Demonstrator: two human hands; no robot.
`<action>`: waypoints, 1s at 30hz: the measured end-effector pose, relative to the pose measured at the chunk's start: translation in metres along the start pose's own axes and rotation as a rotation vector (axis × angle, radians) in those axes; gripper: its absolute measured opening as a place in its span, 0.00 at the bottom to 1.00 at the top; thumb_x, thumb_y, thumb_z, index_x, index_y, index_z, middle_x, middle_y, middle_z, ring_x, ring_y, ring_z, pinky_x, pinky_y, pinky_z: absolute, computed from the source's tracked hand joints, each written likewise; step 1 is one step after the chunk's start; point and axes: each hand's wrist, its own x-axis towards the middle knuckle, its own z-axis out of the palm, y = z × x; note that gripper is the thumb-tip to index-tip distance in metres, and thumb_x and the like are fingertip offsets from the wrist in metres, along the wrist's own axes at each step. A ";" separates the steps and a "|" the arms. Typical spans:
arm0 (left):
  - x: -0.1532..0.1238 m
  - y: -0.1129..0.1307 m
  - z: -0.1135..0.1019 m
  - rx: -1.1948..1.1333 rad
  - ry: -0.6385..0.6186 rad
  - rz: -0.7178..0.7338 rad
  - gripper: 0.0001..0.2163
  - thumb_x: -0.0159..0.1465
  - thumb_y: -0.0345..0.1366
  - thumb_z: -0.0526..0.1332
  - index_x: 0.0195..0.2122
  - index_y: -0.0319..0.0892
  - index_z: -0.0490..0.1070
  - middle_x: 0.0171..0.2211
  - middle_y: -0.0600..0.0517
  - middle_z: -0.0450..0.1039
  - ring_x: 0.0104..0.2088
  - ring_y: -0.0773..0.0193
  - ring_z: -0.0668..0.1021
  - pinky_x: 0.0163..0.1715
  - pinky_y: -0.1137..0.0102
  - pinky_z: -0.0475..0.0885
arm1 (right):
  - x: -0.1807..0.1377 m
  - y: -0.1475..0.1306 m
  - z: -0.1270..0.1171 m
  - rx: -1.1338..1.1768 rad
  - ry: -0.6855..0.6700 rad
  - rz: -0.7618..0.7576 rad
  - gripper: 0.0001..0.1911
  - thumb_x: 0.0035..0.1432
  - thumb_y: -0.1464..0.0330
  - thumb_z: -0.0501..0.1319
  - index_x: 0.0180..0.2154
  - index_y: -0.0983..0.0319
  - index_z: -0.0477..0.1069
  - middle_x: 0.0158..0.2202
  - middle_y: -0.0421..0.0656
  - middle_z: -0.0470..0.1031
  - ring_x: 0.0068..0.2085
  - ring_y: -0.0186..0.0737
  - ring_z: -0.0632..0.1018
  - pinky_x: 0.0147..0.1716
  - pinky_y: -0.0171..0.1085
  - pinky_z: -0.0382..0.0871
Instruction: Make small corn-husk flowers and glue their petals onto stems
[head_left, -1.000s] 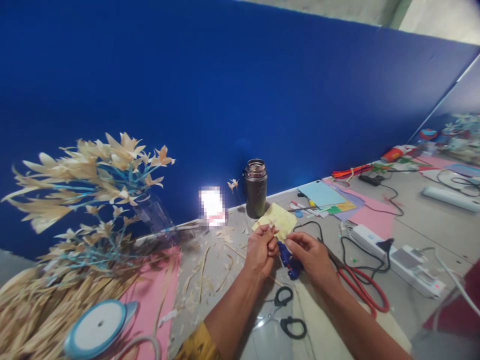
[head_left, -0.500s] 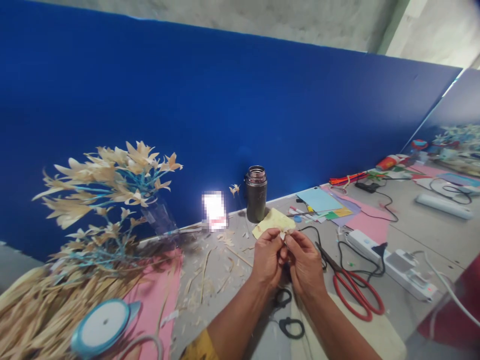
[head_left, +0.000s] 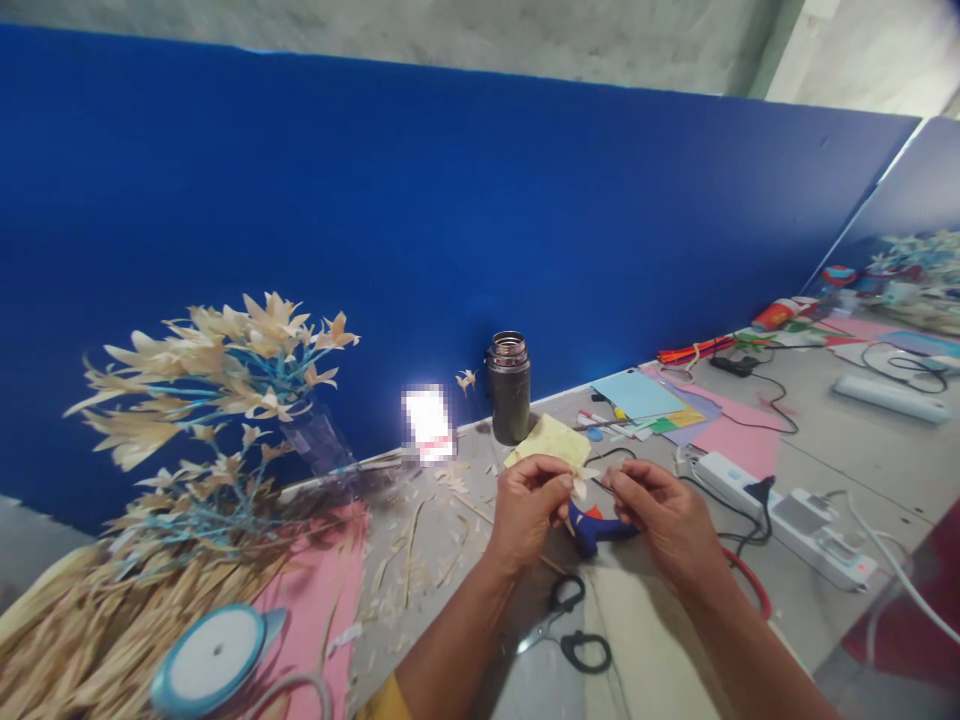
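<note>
My left hand (head_left: 525, 510) pinches a small cream husk flower (head_left: 583, 482) by its base, petals facing right. Just to the right of it, apart from the petals, my right hand (head_left: 667, 525) has its thumb and fingertips pressed together; whether something thin is between them I cannot make out. Beneath the hands lies a blue tool with a red-orange part, which looks like a glue gun (head_left: 589, 537). Black-handled scissors (head_left: 585, 652) rest nearer to me. Red-handled scissors (head_left: 754, 585) are mostly covered by my right hand and forearm.
A dark open flask (head_left: 510, 400) stands by the blue partition (head_left: 375, 200). Finished-looking husk flowers (head_left: 247, 350) on blue stems are at left, above dried husks (head_left: 97, 620) and a blue-rimmed round device (head_left: 214, 655). Power strips (head_left: 817, 540) with cables lie right, near coloured paper (head_left: 637, 395).
My hands have parted: the right hand moved right, away from the flower, which stays in the left. The blue tool now shows between them, and the red-handled scissors are largely covered.
</note>
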 end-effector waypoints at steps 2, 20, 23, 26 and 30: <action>-0.001 0.001 -0.001 0.018 -0.035 -0.022 0.12 0.50 0.38 0.74 0.31 0.38 0.77 0.14 0.58 0.67 0.15 0.74 0.67 0.16 0.78 0.59 | -0.001 -0.007 -0.013 -0.167 -0.033 -0.037 0.21 0.49 0.54 0.73 0.36 0.63 0.79 0.21 0.37 0.71 0.23 0.33 0.69 0.22 0.32 0.63; -0.019 0.030 0.002 0.415 -0.351 0.278 0.03 0.59 0.29 0.67 0.32 0.40 0.82 0.30 0.49 0.77 0.24 0.70 0.74 0.25 0.74 0.70 | -0.018 -0.061 -0.039 -0.897 -0.313 -0.654 0.08 0.67 0.65 0.60 0.45 0.57 0.75 0.37 0.42 0.79 0.35 0.39 0.79 0.36 0.36 0.72; -0.021 0.033 0.002 0.367 -0.371 0.185 0.03 0.58 0.32 0.69 0.33 0.38 0.80 0.28 0.50 0.77 0.23 0.70 0.74 0.25 0.74 0.70 | -0.018 -0.063 -0.039 -0.926 -0.371 -0.787 0.10 0.68 0.65 0.60 0.50 0.57 0.72 0.36 0.42 0.79 0.34 0.40 0.78 0.35 0.37 0.72; -0.025 0.040 0.002 0.425 -0.393 0.212 0.09 0.59 0.33 0.70 0.40 0.39 0.78 0.30 0.49 0.79 0.28 0.66 0.78 0.29 0.73 0.71 | -0.017 -0.070 -0.040 -0.961 -0.429 -0.852 0.10 0.70 0.66 0.58 0.51 0.58 0.70 0.36 0.42 0.78 0.34 0.40 0.78 0.35 0.38 0.71; -0.031 0.051 0.003 0.602 -0.424 0.280 0.17 0.62 0.30 0.67 0.52 0.43 0.74 0.33 0.50 0.81 0.33 0.62 0.81 0.35 0.71 0.71 | -0.013 -0.082 -0.042 -1.004 -0.525 -0.886 0.12 0.70 0.68 0.57 0.53 0.59 0.68 0.37 0.44 0.77 0.37 0.42 0.77 0.37 0.39 0.70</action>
